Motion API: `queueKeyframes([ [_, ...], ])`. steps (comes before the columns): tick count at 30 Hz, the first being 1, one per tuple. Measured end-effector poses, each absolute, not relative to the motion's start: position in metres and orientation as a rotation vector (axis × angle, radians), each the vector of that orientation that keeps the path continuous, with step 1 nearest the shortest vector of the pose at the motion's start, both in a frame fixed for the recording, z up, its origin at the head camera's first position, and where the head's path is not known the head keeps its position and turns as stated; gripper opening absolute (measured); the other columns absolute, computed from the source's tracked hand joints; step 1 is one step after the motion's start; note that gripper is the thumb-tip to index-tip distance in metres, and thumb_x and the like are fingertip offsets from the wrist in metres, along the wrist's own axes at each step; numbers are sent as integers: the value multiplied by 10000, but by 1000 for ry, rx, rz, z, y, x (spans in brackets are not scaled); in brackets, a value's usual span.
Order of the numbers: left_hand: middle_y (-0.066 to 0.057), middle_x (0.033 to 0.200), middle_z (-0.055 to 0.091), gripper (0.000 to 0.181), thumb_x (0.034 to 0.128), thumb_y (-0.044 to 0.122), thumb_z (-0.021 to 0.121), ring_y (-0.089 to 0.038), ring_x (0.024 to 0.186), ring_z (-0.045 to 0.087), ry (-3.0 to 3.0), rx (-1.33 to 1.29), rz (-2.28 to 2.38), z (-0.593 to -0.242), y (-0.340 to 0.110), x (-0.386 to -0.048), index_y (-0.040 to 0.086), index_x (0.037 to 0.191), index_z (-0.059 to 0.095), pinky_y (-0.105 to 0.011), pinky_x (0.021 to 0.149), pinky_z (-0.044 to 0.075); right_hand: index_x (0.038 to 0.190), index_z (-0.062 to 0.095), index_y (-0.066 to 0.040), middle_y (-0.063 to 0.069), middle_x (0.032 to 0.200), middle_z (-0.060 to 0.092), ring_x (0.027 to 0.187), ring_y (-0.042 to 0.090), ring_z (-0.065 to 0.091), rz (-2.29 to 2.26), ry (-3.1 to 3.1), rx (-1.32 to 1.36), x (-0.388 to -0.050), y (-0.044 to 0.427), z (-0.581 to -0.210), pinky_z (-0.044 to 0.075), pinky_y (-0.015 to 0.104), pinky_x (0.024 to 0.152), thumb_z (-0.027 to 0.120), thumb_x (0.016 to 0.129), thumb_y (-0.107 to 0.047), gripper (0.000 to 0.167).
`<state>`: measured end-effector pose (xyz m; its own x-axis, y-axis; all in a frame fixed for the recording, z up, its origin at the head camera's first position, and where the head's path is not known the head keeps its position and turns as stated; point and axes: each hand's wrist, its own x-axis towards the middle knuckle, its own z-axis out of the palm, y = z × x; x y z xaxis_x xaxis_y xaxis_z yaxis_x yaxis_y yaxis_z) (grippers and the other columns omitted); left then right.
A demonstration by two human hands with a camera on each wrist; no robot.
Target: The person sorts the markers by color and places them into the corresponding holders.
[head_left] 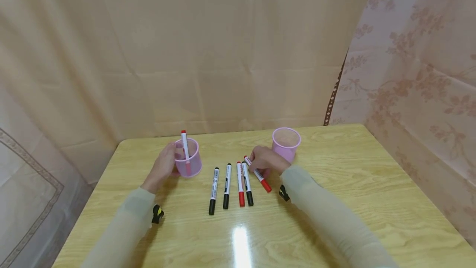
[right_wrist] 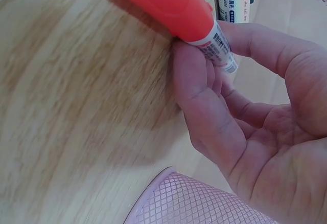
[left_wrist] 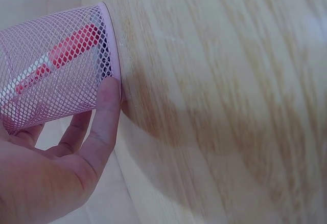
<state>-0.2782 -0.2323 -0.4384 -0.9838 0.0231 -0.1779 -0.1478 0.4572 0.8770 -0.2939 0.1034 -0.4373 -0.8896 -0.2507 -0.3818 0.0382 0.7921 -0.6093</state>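
Left hand (head_left: 163, 168) gripped mesh cup (head_left: 195, 168), one red marker (head_left: 185, 144) already inside; right hand (head_left: 267, 159) pinched red-capped marker (head_left: 262, 179); four markers (head_left: 227, 186) lay unplaced on worktop (head_left: 346, 168).

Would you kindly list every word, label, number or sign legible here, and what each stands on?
"M&G 晨光": white marker beyond the held one, right wrist view; the code beside it is too blurred to be sure.
Red-capped marker in the right hand: barcode-like stripes, small print unreadable.
Row of four markers, head view: printing too small.
Marker in the left cup: nothing legible.
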Motion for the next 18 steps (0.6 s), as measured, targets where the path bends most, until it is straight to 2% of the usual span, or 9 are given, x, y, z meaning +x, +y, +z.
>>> queueKeyframes([
  [10, -249, 1414, 450, 633, 1081, 536, 121, -462, 1254, 469, 2545, -110, 1549, -442, -229, -278, 130, 1487, 386, -484, 783, 583, 948, 623, -51, 85, 793, 647, 643, 184, 632, -890, 2494, -153, -294, 108, -438, 596, 326, 575, 764, 819, -34, 192],
  [18, -214, 1440, 429, 648, 1074, 562, 136, -444, 1280, 441, 2554, -111, 1540, -438, -235, -279, 140, 1514, 354, -506, 847, 560, 938, 625, -48, 72, 748, 623, 611, 179, 623, -905, 2464, -151, -304, 103, -438, 598, 325, 567, 782, 804, -37, 206],
])
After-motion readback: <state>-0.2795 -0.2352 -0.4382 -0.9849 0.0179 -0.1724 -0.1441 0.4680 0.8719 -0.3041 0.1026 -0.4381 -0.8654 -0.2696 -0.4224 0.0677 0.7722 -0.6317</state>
